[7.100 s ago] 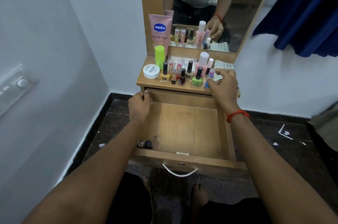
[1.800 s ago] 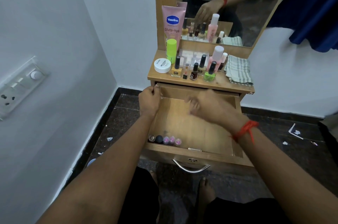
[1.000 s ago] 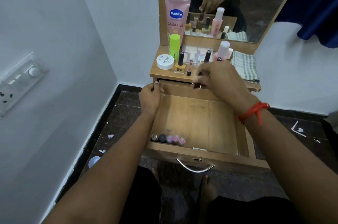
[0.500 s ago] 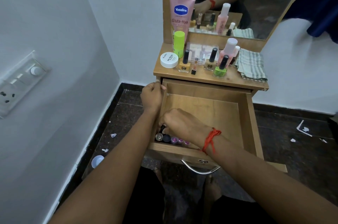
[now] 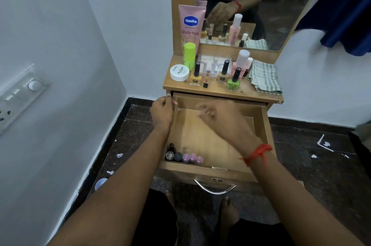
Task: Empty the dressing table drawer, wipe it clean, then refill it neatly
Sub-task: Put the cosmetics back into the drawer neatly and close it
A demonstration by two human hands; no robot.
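The light-brown wooden drawer point(image 5: 261, 129) stands pulled out under the front edge of the table point(image 5: 247, 93). Refilling looks part done. A row of small bottles with clear, black and pink caps point(image 5: 184, 156) stands packed in the drawer's front left corner.

The left hand point(image 5: 162, 113) has its grip curled round the top of the drawer's left wall, near its back left corner. The right hand point(image 5: 220, 119) hovers, blurred, over the back of the drawer. Its fingers look loosely bent, but I cannot tell whether its grip holds anything.

On the table, the square yellow nail-polish bottle point(image 5: 195, 79) and the round green nail-polish bottle point(image 5: 233, 83) stand nearest the front edge, so they are likely next.

To do this well:
- Take one bottle by its black cap, from the front edge first, so the neighbours behind are not knocked.
- Set it upright, touching the end of the row, so the line grows along the drawer's front wall.
- Hold the left grip firm so the drawer does not slide.
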